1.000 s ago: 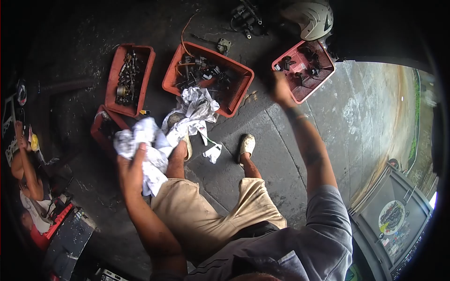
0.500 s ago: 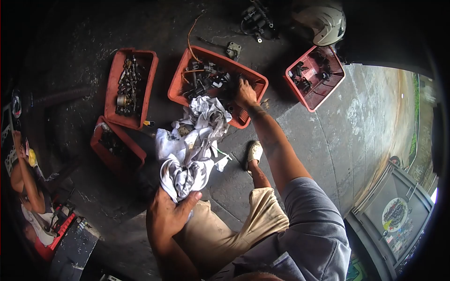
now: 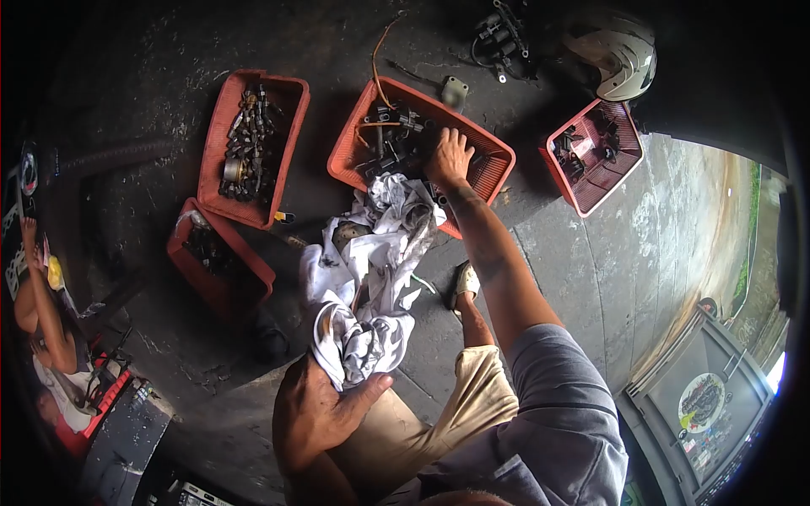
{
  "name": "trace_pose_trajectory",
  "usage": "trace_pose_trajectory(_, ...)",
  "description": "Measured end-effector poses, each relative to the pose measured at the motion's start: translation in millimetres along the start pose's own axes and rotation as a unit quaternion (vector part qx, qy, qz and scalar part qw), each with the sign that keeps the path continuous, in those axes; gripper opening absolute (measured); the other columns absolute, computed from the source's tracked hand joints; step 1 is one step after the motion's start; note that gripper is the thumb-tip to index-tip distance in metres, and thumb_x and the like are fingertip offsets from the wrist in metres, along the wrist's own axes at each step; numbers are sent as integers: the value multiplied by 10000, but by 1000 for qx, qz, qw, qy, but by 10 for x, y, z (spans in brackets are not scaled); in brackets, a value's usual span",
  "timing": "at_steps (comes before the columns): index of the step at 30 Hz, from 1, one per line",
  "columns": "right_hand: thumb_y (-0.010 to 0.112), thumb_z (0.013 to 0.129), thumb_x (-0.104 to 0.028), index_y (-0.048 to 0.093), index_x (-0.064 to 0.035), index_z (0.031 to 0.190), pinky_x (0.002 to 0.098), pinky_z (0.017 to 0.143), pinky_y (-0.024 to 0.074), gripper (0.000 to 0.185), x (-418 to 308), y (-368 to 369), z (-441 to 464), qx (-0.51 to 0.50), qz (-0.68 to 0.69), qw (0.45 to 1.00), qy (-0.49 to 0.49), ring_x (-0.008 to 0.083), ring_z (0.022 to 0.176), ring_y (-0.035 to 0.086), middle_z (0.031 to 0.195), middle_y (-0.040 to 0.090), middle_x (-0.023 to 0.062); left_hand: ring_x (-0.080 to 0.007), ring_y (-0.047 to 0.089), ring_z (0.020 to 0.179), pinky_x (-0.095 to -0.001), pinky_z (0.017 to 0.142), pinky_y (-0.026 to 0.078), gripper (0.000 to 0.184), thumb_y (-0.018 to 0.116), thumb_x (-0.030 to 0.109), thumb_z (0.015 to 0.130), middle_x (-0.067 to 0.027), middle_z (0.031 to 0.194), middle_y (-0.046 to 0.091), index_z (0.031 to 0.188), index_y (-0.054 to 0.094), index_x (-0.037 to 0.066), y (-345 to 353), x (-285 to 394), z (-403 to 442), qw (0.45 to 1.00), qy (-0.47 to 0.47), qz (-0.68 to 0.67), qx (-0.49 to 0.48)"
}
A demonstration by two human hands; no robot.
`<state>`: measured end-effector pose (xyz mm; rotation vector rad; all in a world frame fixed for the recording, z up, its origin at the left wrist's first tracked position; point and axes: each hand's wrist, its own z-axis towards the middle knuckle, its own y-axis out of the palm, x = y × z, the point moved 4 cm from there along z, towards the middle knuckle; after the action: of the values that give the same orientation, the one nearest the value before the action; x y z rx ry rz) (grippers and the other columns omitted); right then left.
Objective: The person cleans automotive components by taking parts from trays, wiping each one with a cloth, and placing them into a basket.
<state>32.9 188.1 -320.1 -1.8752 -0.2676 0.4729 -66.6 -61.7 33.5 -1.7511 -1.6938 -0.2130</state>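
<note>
My left hand point(image 3: 325, 413) grips a bunched white rag point(image 3: 363, 341) with dark smudges, low in front of my lap. More of the stained cloth point(image 3: 392, 211) trails up to the near rim of the middle orange basket point(image 3: 494, 181). Over that basket my right hand point(image 3: 450, 158) reaches in with its fingers bent down among black parts point(image 3: 390, 152). Whatever its fingertips touch is hidden.
Two orange bins with metal parts point(image 3: 299, 110) point(image 3: 181, 240) stand at the left. A pink basket point(image 3: 626, 173) and a helmet point(image 3: 629, 63) are at the upper right. Another person point(image 3: 55, 329) sits at the far left. A metal gate point(image 3: 709, 405) stands lower right.
My right hand has moved from the pink basket into the middle basket. My left hand has shifted down and right with the rag. The view has also shifted.
</note>
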Motion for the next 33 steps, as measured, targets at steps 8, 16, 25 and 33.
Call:
trace_pose_trajectory(8,659,738,-263,544,-137,1179,478,881,412,473,170,75,154,9,5,998,-68,322,1087,502,1149,571,109,-347,576,1035,-377,873,450,756,763,249,697,-252,1103,570,1281,388,-48,-63,53,16,991,110,8,70)
trace_pose_trajectory(16,626,791,-230,563,-47,1066,459,734,471,336,390,-521,-512,143,249,952,-105,374,877,593,962,610,181,-261,591,981,-341,849,452,587,659,179,802,-188,1084,583,1268,385,-46,-95,183,159,946,222,-157,177)
trace_pose_trajectory(25,594,805,-354,443,-52,1225,436,850,454,538,154,-159,-267,-91,156,977,-110,364,1019,543,1092,558,186,-206,578,950,-311,805,464,417,614,159,837,-176,1116,572,1153,520,-96,-229,-107,-174,869,142,-308,359)
trace_pose_trajectory(33,671,731,-271,471,-59,1226,474,862,450,574,-22,-12,-165,-82,0,997,-9,356,1065,498,1205,421,203,-235,526,1076,-345,927,397,521,616,150,832,-185,1191,526,1241,416,-103,-216,-360,-226,856,144,-265,421)
